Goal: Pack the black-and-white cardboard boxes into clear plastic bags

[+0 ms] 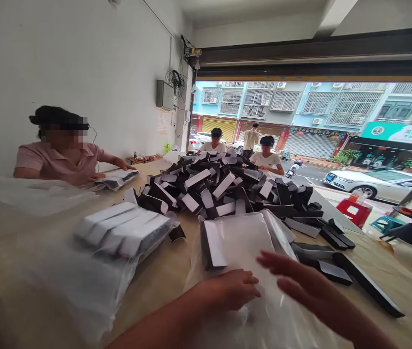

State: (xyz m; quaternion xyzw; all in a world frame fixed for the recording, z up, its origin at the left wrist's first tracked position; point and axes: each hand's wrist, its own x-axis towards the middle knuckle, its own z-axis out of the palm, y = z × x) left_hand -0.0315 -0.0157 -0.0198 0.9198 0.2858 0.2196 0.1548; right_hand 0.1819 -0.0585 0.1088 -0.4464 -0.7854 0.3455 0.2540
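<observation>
On the tan table [162, 276], left hand [229, 290], fingers together, on a clear plastic bag [240, 242], right hand [311, 286] spread open

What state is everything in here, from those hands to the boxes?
Left hand, open, resting on the bag
Right hand, open, fingers spread
Clear plastic bag, flattened under the hands
Second plastic bag, filled with boxes
Black-and-white boxes, heaped loosely on the table
White car, parked outside
</observation>
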